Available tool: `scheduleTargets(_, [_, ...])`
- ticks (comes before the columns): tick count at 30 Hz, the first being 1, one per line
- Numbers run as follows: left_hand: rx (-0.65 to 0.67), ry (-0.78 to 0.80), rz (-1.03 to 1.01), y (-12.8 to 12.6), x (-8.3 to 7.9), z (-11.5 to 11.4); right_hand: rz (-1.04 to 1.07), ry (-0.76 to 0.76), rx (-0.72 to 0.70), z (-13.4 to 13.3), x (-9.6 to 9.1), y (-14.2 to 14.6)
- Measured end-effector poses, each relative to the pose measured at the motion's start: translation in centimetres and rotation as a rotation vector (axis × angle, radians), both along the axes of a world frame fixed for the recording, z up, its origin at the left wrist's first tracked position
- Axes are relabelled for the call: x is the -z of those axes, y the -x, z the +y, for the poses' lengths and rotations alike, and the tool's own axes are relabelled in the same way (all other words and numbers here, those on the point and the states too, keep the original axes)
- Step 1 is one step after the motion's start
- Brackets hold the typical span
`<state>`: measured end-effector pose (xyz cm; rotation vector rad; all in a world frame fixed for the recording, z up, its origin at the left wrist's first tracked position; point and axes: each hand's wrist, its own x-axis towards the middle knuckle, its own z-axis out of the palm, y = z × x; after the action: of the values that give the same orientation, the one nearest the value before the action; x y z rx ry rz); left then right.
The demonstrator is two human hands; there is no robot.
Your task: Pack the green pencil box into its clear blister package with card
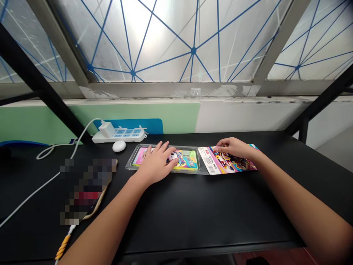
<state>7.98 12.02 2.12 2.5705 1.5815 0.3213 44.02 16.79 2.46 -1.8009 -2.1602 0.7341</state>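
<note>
A colourful pencil box (183,160) with a cartoon face lies in a clear plastic tray (129,163) on the black desk. Over its left half rests my left hand (157,162), fingers spread and palm down. Joined to the tray's right side is a printed card (204,154) marked "PENCIL BOX", with a barcode and bright pictures. My right hand (234,147) lies over the card's upper part, its fingers bent toward the left. Whether these fingers pinch the card's edge or only rest on it is hidden.
A white power strip (121,137) with a plugged-in charger (107,129) stands against the wall. Near it sits a white oval case (119,146). At the left lies a blurred-out phone (91,187) with a cable (63,246). Black frame bars (46,99) slope at both sides.
</note>
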Motion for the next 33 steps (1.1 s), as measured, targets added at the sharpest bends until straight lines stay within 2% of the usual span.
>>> scheduleTargets(6, [-0.012,-0.015,0.001,-0.4,0.1,-0.1,-0.025,-0.062,0.061,-0.5,-0.6,0.8])
scheduleTargets(12, [-0.057,-0.039,-0.055,-1.5,0.1,-0.9,-0.002,-0.131,0.092,-1.1,0.5,4.5])
scheduleTargets(15, [-0.031,-0.021,-0.145,-2.7,-0.1,-1.6,0.020,-0.201,0.069,-1.5,1.0,6.6])
scheduleTargets(19, [0.046,0.036,-0.388,-4.2,-0.9,-2.9,0.027,-0.287,0.023,-2.1,1.1,8.3])
scheduleTargets(21, [0.092,0.049,-0.502,-4.3,-1.4,-3.2,0.032,-0.238,0.024,-2.3,0.8,8.2])
scheduleTargets(24, [0.101,-0.007,-0.601,-3.1,-2.0,-2.7,0.017,-0.132,0.003,-2.1,0.4,6.7])
scheduleTargets(28, [-0.032,-0.068,-0.728,-0.7,-1.6,-0.7,-0.056,-0.068,-0.019,-1.5,0.0,4.1])
scheduleTargets(31, [-0.134,0.026,-0.877,-0.2,-0.8,0.0,-0.079,-0.070,-0.025,-1.1,0.0,2.9])
scheduleTargets(33, [-0.145,0.108,-0.948,-0.5,-0.5,-0.1,-0.077,-0.084,-0.045,-0.8,0.1,2.6])
